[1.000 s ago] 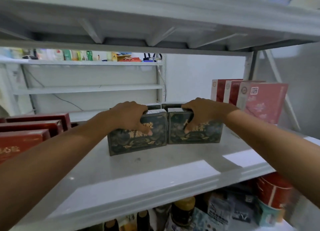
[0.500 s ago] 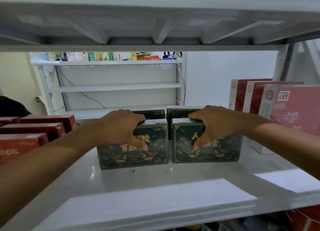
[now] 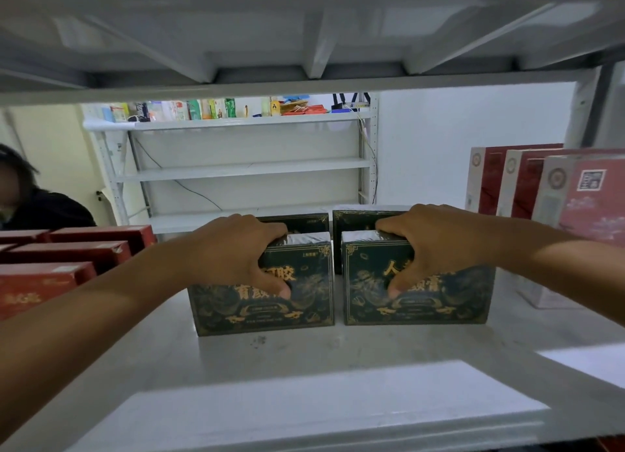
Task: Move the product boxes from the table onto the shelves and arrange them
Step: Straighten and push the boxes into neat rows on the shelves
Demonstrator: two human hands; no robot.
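Two dark green boxes with gold print stand upright side by side on the white shelf (image 3: 304, 377). My left hand (image 3: 236, 252) grips the top of the left green box (image 3: 270, 309), thumb on its front face. My right hand (image 3: 436, 245) grips the top of the right green box (image 3: 433, 306) the same way. Right behind them stand two more green boxes (image 3: 351, 220), mostly hidden.
Red boxes (image 3: 64, 252) lie stacked at the shelf's left end. Tall red and pink boxes (image 3: 575, 208) stand upright at the right end. The shelf board above hangs low overhead. A person in dark clothes (image 3: 37, 208) is behind the shelf at left; another rack (image 3: 247, 167) stands farther back.
The view has moved closer and lower toward the shelf. Both hands keep their hold on the two front green boxes, which stay side by side; a person has come into view at left.
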